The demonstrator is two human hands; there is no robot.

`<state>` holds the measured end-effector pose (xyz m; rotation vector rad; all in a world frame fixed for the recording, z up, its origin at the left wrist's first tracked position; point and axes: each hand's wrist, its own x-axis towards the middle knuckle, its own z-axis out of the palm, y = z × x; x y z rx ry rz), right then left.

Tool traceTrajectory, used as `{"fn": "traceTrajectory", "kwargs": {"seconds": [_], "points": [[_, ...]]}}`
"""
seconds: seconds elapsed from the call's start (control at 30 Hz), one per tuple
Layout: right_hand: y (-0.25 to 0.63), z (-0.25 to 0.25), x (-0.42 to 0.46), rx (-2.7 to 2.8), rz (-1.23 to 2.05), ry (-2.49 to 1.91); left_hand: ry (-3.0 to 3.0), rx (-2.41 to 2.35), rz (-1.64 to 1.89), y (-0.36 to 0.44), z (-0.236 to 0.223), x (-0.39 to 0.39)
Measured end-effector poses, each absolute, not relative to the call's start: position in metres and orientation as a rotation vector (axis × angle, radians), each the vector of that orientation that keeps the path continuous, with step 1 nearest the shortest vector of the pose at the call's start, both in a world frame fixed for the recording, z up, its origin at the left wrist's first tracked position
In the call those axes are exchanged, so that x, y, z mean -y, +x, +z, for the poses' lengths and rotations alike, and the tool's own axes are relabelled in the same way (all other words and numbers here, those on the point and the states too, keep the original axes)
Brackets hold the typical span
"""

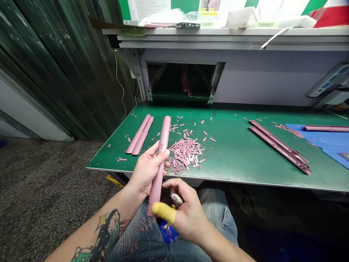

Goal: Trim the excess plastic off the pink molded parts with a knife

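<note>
My left hand is wrapped round a long pink plastic shell piece, with the thumb lying across its face near several short slots. The piece slants over the table's front edge, its lower end above my lap. Close to that lower end is my right hand, its thumb covered in yellow wrapping. Its curled fingers hold a small whitish tool, mostly hidden, so I cannot tell its exact kind. Just right of my left hand lies a heap of small pink plastic scraps.
Two pink shell pieces lie at the left of the green table. Two more pink pieces lie at the right, beside a blue sheet. At the back, a conveyor opening sits under a shelf. Shavings cover my jeans.
</note>
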<state>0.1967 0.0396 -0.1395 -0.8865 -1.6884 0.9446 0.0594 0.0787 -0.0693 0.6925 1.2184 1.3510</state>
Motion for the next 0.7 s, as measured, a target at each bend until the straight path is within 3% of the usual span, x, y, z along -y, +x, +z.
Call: {"fn": "traceTrajectory", "kwargs": {"seconds": [0.13, 0.3, 0.4, 0.47, 0.53, 0.7], "points": [[0.208, -0.135, -0.064, 1.374, 0.738, -1.077, 0.696, -1.201, 1.418, 0.063, -0.067, -0.083], [0.209, -0.115, -0.082, 1.314, 1.312, -0.899, 0.698, -1.166, 1.479, 0.097, -0.085, -0.113], [0.231, -0.114, -0.104, 1.380, 1.393, -1.043, 0.756, -1.152, 1.438, 0.117, -0.100, -0.131], [0.272, -0.117, -0.126, 1.512, 1.144, -1.389, 0.850, -1.164, 1.427, 0.112, -0.108, -0.134], [0.325, -0.117, -0.148, 1.809, 0.574, -1.783, 0.972, -1.197, 1.421, 0.090, -0.116, -0.131], [0.402, -0.089, -0.208, 1.821, 0.227, -2.032, 1.775, -1.483, 1.541, 0.012, -0.144, -0.115]]}}
